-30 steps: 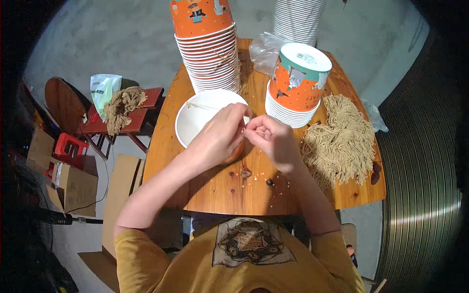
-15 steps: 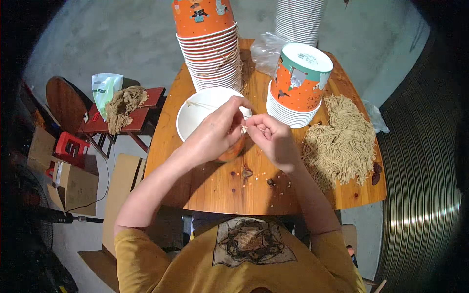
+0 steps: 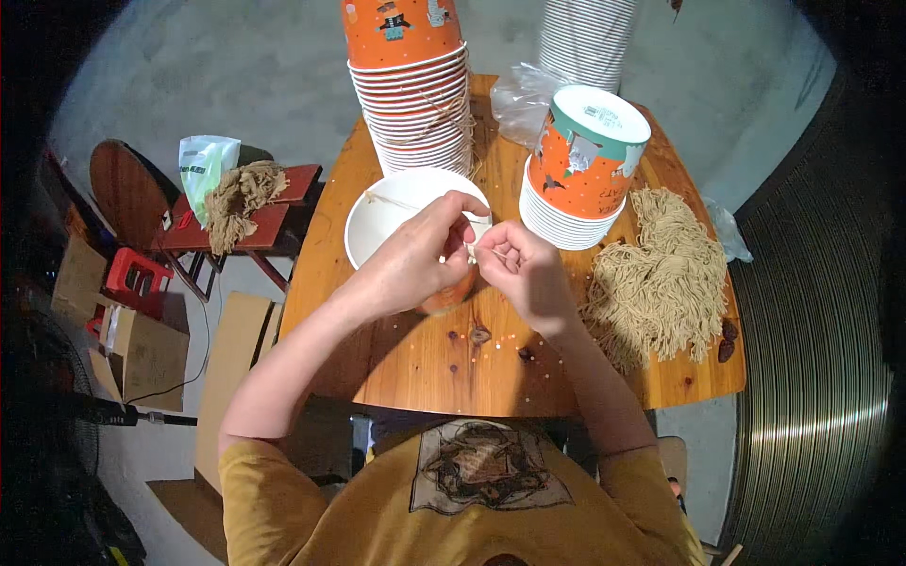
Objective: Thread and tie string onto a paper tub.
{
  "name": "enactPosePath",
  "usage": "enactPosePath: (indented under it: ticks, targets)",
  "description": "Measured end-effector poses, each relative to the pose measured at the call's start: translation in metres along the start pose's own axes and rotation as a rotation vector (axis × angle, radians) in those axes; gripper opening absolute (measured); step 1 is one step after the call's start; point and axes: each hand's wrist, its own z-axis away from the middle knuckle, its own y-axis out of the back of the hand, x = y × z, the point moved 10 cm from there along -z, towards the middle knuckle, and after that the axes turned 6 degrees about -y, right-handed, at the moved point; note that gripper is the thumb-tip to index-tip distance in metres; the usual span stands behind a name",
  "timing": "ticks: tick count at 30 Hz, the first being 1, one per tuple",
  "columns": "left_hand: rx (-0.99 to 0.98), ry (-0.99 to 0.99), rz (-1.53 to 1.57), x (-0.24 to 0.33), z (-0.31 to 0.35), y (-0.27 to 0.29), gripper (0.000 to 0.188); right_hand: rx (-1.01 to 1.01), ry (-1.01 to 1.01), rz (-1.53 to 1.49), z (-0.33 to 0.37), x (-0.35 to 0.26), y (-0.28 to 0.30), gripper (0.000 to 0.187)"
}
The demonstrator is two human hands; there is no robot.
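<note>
The right hand (image 3: 531, 278) pinches string (image 3: 471, 250), the left hand (image 3: 408, 253) curls beside its fingers, grip unclear, and uneven tugging might tip the bowl (image 3: 371, 229) left of them.

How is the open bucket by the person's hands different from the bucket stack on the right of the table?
The open bucket has its mouth facing up, while the top of the right-hand stack is an upturned base. The open bucket mostly shows its white inside; the right-hand stack shows printed orange sides and a green band. The right-hand stack has many rims nested together; the open bucket shows one. Both have orange outsides.
</note>
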Motion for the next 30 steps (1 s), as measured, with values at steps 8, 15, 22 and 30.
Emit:
enactPosePath:
  ticks: [8,15,22,30]
  targets:
    - [0.025,0.030,-0.141,-0.002,0.003,0.000,0.020,-0.004,-0.024,0.034,0.000,-0.001,-0.006,0.011]
    - [0.052,0.009,-0.256,0.007,0.004,0.004,0.016,-0.038,0.042,0.135,0.002,-0.002,-0.011,0.008]
    - [0.046,-0.067,-0.247,0.014,0.002,0.003,0.018,0.022,-0.028,0.161,0.003,-0.004,-0.001,0.008]
    - [0.015,0.015,-0.110,0.002,0.008,0.007,0.025,0.020,-0.131,-0.035,0.001,0.014,0.000,0.009]
